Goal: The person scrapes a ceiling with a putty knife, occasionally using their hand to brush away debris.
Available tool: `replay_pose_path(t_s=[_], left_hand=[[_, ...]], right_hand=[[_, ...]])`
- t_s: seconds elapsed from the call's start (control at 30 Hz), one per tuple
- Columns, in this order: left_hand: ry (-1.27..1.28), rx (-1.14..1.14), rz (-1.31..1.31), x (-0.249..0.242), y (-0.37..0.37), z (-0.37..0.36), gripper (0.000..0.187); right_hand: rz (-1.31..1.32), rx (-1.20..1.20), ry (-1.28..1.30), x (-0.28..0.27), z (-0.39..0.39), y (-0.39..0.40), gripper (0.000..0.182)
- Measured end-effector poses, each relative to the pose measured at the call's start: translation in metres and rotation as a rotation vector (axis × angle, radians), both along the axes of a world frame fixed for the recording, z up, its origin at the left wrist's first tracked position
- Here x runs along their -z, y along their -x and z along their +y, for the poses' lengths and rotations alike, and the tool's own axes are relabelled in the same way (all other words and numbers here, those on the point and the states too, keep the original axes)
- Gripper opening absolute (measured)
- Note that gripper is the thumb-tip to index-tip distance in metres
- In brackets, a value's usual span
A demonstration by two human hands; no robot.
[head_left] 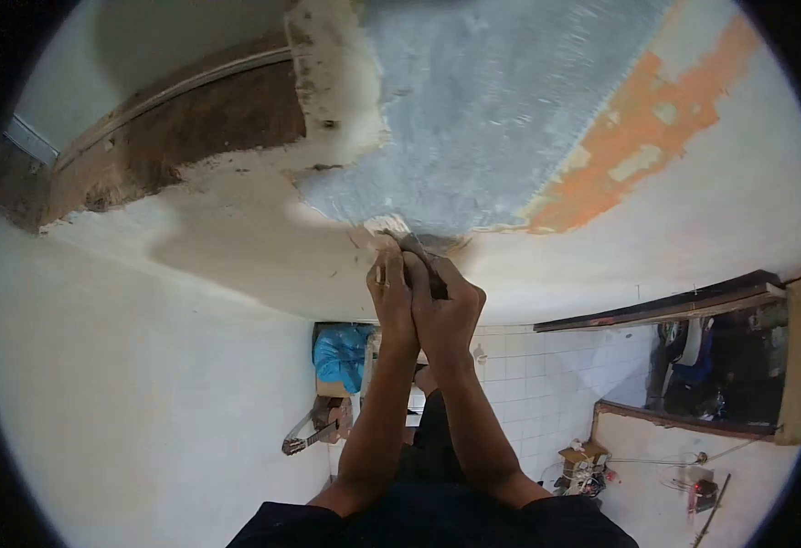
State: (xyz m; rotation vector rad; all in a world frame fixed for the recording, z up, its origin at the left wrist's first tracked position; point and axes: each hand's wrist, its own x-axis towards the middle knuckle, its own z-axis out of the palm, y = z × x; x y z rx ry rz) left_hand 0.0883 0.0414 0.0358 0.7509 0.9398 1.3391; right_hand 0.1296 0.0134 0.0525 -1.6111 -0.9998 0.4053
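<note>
Both hands are raised together near the middle of the view, against the wall at the lower edge of a grey-blue patch. My left hand is closed, its fingertips by a small pale piece at the patch edge. My right hand presses against it, fingers curled round something dark and flat, perhaps a scraper blade, mostly hidden by the fingers. What each hand grips cannot be made out clearly. An orange patch borders the grey-blue one on the right.
A brown recess cuts into the wall at upper left. Below are white floor tiles, a blue plastic bag, a guitar at lower left, and a doorway with dark items on the right.
</note>
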Motion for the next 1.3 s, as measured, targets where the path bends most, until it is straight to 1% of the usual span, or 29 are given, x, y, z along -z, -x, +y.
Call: replay_pose_path(t_s=[0.07, 0.1, 0.13, 0.17, 0.2, 0.23, 0.27, 0.3, 0.4, 0.43, 0.53, 0.6, 0.63, 0.77, 0.83, 0.87, 0.93, 0.97, 1.0, 1.07, 1.13, 1.17, 1.2, 1.27, 1.3], left_hand=[[0.167, -0.014, -0.141, 0.003, -0.007, 0.0, 0.031], [0.169, 0.052, 0.01, 0.009, -0.007, -0.005, 0.032], [0.16, 0.054, 0.016, 0.017, -0.011, -0.01, 0.032], [0.134, 0.145, -0.006, 0.027, -0.017, -0.014, 0.033], [0.113, 0.231, -0.033, 0.035, -0.022, -0.017, 0.034], [0.107, 0.225, -0.041, 0.042, -0.026, -0.016, 0.034], [0.056, 0.227, -0.102, 0.049, -0.03, -0.015, 0.034], [0.009, 0.229, -0.16, 0.044, -0.029, -0.014, 0.035], [0.032, 0.215, -0.161, 0.026, -0.018, -0.01, 0.036], [0.032, 0.214, -0.169, 0.023, -0.015, -0.008, 0.036], [-0.006, 0.162, -0.159, 0.016, -0.002, 0.003, 0.037], [-0.202, 0.058, 0.143, 0.012, 0.004, 0.006, 0.037], [0.059, 0.086, -0.163, 0.005, 0.004, 0.004, 0.037], [0.116, 0.055, -0.222, 0.005, -0.004, 0.001, 0.038], [0.105, 0.18, -0.225, 0.018, -0.009, -0.005, 0.038], [0.101, 0.185, -0.228, 0.025, -0.011, -0.007, 0.038], [0.083, 0.245, -0.159, 0.024, -0.015, -0.008, 0.037], [0.094, 0.223, -0.144, 0.023, -0.015, -0.01, 0.037], [0.093, 0.222, -0.154, 0.027, -0.013, -0.005, 0.037], [-0.115, 0.012, 0.241, 0.039, -0.004, 0.006, 0.037], [-0.32, -0.193, 0.376, 0.003, 0.012, 0.015, 0.034], [0.001, 0.08, -0.393, -0.007, 0.021, 0.018, 0.035], [0.003, 0.074, -0.397, -0.006, 0.023, 0.018, 0.035], [0.064, 0.066, -0.289, -0.003, 0.025, 0.015, 0.036], [0.077, 0.068, -0.287, -0.002, 0.024, 0.009, 0.036]], right_hand=[[0.02, -0.019, -0.017, -0.005, -0.005, -0.006, 0.015], [0.019, 0.027, -0.041, 0.003, -0.011, -0.01, 0.014], [0.015, 0.071, -0.064, 0.014, -0.017, -0.013, 0.012], [-0.043, 0.138, -0.065, 0.028, -0.022, -0.017, 0.011], [-0.047, 0.132, -0.07, 0.033, -0.026, -0.019, 0.011], [-0.12, 0.164, -0.073, 0.035, -0.027, -0.02, 0.011], [-0.192, 0.194, -0.073, 0.036, -0.028, -0.023, 0.01], [-0.267, 0.189, -0.057, 0.034, -0.026, -0.024, 0.01], [-0.308, 0.177, -0.025, 0.024, -0.018, -0.016, 0.009], [-0.251, 0.164, -0.087, 0.018, -0.012, -0.011, 0.009], [-0.211, 0.146, -0.056, 0.007, -0.003, 0.002, 0.008], [-0.216, 0.128, -0.064, 0.006, 0.001, 0.006, 0.008], [-0.215, 0.116, -0.083, 0.006, 0.002, 0.006, 0.008], [-0.22, 0.067, -0.014, 0.007, -0.004, -0.002, 0.009], [-0.241, 0.156, -0.106, 0.017, -0.009, -0.007, 0.01], [-0.245, 0.161, -0.11, 0.022, -0.013, -0.01, 0.01], [-0.239, 0.157, -0.131, 0.023, -0.017, -0.014, 0.011], [-0.265, 0.161, -0.075, 0.022, -0.016, -0.014, 0.01], [-0.275, 0.159, -0.075, 0.015, -0.011, -0.009, 0.01], [-0.357, 0.099, -0.129, 0.001, 0.003, 0.004, 0.011], [-0.334, 0.076, -0.063, -0.005, 0.014, 0.016, 0.011], [-0.309, 0.047, -0.007, -0.006, 0.016, 0.02, 0.012], [-0.313, 0.042, -0.004, -0.004, 0.017, 0.022, 0.012], [-0.3, 0.067, -0.163, 0.003, 0.013, 0.026, 0.013], [-0.298, 0.07, -0.151, 0.003, 0.006, 0.026, 0.013]])
